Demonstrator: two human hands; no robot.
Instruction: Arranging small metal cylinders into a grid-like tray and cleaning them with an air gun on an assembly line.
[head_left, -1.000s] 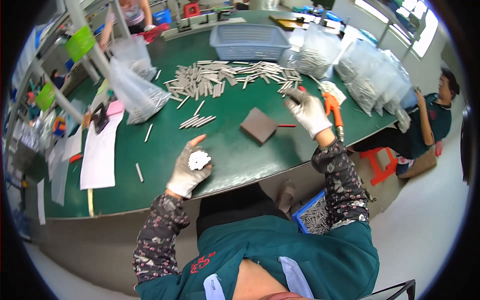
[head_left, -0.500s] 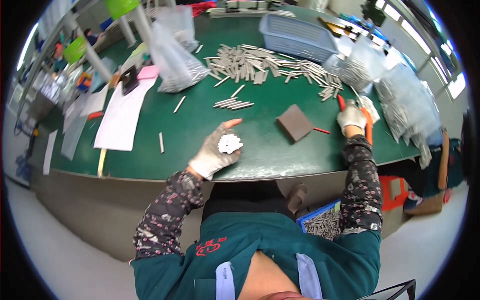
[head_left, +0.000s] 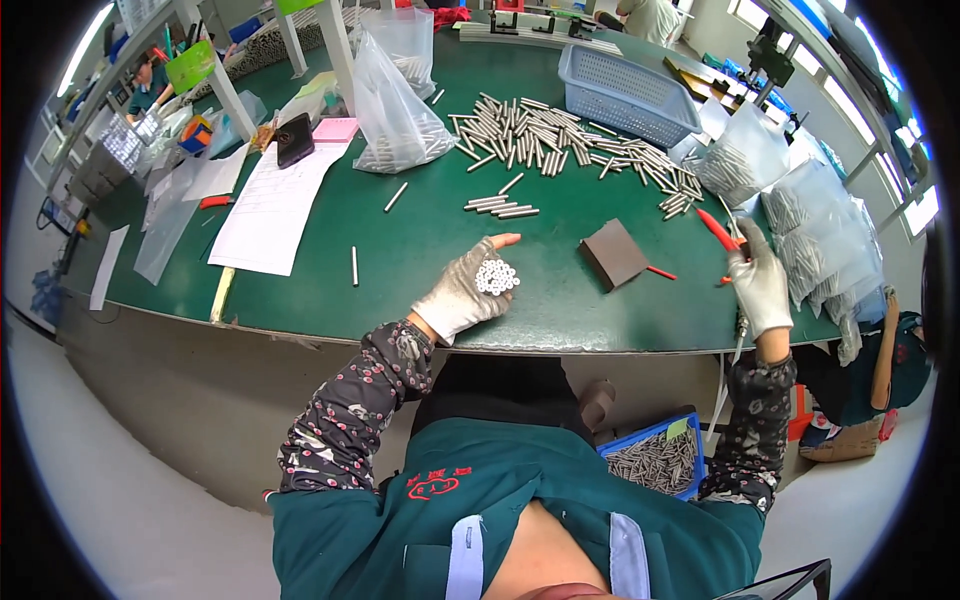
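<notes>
My left hand (head_left: 462, 293) is wrapped round a bundle of short metal tubes (head_left: 496, 277), their bright ends facing up, with small holes showing. It hovers by the table's near edge, thumb stretched out. To the right, my gloved right hand (head_left: 762, 285) closes round an orange air blow gun (head_left: 738, 238), mostly hidden by the fingers; a pale hose (head_left: 720, 400) hangs below it. A red handle (head_left: 716, 230) of another tool lies just left of that hand. Between my hands stand a brown block (head_left: 613, 254) and a thin red stick (head_left: 661, 272).
A heap of metal rods (head_left: 540, 135) covers the table's far middle, with a small row (head_left: 500, 206) nearer. Behind are a blue basket (head_left: 630, 95) and a filled bag (head_left: 400, 120). More bags (head_left: 815, 230) crowd the right. Papers (head_left: 270, 215) and a phone (head_left: 294, 140) lie left.
My right hand has moved right and nearer to me, lifting the blow gun with its hose now showing. The view has shifted; my left hand keeps its bundle.
</notes>
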